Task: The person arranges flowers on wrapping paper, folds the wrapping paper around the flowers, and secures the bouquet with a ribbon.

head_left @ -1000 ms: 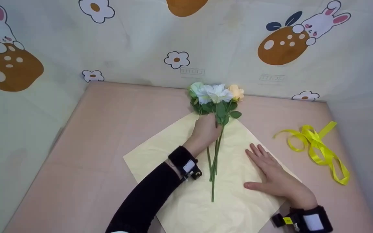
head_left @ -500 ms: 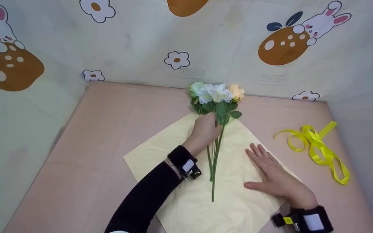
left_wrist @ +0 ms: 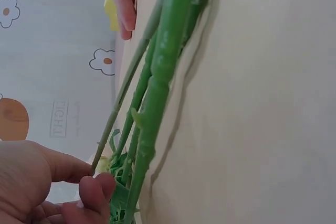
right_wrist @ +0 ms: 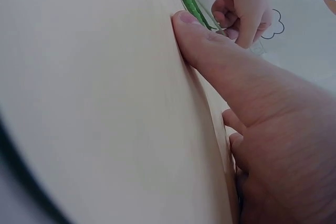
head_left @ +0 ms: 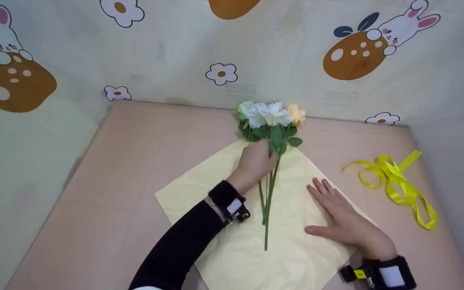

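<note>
A bunch of artificial flowers (head_left: 272,114) with white, pale green and peach heads lies at the far corner of a cream sheet of wrapping paper (head_left: 296,262). Their green stems (head_left: 267,217) run toward me across the sheet. My left hand (head_left: 256,161) grips the bunch just under the leaves; in the left wrist view, its thumb and fingers (left_wrist: 97,190) pinch a thin stem beside the thicker ones. On the right half of the paper, my right hand (head_left: 336,219) rests flat with fingers spread. Its thumb (right_wrist: 197,35) lies along the paper in the right wrist view.
A loosely looped yellow ribbon (head_left: 397,181) lies on the pink tabletop (head_left: 107,193) to the right of the paper. Behind the table's far edge hangs a pale cloth (head_left: 167,52) printed with rabbits and flowers, which also rises at both sides.
The lower stems have drawn slightly closer together under the left hand. Both hands keep their places; the whole head view has shifted a little.
</note>
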{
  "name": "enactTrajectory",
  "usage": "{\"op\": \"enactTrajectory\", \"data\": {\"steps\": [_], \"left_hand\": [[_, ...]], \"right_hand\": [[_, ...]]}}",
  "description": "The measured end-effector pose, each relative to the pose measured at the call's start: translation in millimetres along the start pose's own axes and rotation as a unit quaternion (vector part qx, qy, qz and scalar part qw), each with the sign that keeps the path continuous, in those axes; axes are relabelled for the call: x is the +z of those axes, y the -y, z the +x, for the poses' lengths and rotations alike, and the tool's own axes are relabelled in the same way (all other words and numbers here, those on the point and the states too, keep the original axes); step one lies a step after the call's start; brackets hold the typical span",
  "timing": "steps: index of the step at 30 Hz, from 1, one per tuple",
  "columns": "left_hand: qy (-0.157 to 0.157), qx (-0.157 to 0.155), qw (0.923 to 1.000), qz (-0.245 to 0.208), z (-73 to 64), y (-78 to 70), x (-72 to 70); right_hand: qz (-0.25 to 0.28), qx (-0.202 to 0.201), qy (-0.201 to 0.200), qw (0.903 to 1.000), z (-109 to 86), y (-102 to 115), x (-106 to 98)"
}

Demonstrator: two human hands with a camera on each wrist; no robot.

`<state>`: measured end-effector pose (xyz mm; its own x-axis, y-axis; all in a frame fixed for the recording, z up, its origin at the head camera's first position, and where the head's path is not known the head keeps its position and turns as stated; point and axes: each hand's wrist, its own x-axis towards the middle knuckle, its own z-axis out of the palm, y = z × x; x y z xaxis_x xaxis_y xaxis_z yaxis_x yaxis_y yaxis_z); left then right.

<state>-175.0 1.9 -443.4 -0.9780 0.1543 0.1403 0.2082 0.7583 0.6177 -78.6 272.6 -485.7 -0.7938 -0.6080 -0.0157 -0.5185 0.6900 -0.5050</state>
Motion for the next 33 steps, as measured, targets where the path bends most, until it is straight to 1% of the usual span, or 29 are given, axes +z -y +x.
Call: {"op": "enactTrajectory", "data": {"steps": [2,4,6,8,10,13,15,16,18,20,22,24,27,29,32,33], "left_hand": [[-0.003,0.008,0.9998,0.016,-2.8,0.2,-4.1],[-0.005,0.022,0.9991,0.037,-7.5,1.9,-8.9],[-0.005,0.041,0.9975,0.058,-14.8,5.6,-13.9],[0.002,0.065,0.9947,0.080,-25.1,11.4,-19.6],[0.015,0.092,0.9905,0.101,-37.7,18.2,-26.6],[0.026,0.146,0.9811,0.124,-58.7,30.5,-40.4],[0.037,0.181,0.9739,0.132,-73.6,38.9,-51.3],[0.042,0.201,0.9694,0.134,-81.4,43.5,-56.9],[0.062,0.235,0.9605,0.136,-96.7,52.2,-67.6],[0.088,0.267,0.9494,0.140,-112.9,61.1,-78.3],[0.118,0.298,0.9369,0.140,-129.0,69.4,-87.6],[0.152,0.320,0.9254,0.135,-144.4,76.7,-95.1],[0.205,0.339,0.9081,0.135,-164.7,84.7,-102.6],[0.235,0.347,0.8970,0.141,-174.3,87.6,-104.0],[0.261,0.361,0.8806,0.163,-182.8,89.4,-102.5],[0.262,0.364,0.8773,0.170,-184.3,89.5,-101.5]], "right_hand": [[-0.001,-0.003,-0.003,1.0000,-0.6,0.0,0.6],[0.000,-0.003,-0.001,1.0000,-1.4,-0.1,1.1],[0.003,0.002,0.002,1.0000,-2.2,0.6,1.5],[0.011,0.010,0.003,0.9999,-3.0,1.9,1.2],[0.017,0.029,0.002,0.9994,-4.1,4.6,0.2],[0.011,0.051,0.000,0.9986,-5.8,13.2,-6.1],[-0.008,0.049,-0.002,0.9987,-7.1,22.1,-12.3],[-0.020,0.041,0.000,0.9990,-8.1,27.2,-15.8],[-0.048,0.011,0.002,0.9988,-10.8,37.5,-21.7],[-0.072,-0.024,0.012,0.9970,-14.7,46.9,-26.5],[-0.082,-0.054,0.027,0.9948,-19.2,54.9,-29.8],[-0.093,-0.081,0.038,0.9916,-24.2,61.3,-31.4],[-0.100,-0.114,0.048,0.9873,-33.7,70.0,-29.0],[-0.105,-0.133,0.048,0.9843,-41.0,75.9,-24.3],[-0.101,-0.150,0.047,0.9824,-50.9,84.8,-15.8],[-0.102,-0.149,0.045,0.9826,-52.9,87.2,-13.0]]}}
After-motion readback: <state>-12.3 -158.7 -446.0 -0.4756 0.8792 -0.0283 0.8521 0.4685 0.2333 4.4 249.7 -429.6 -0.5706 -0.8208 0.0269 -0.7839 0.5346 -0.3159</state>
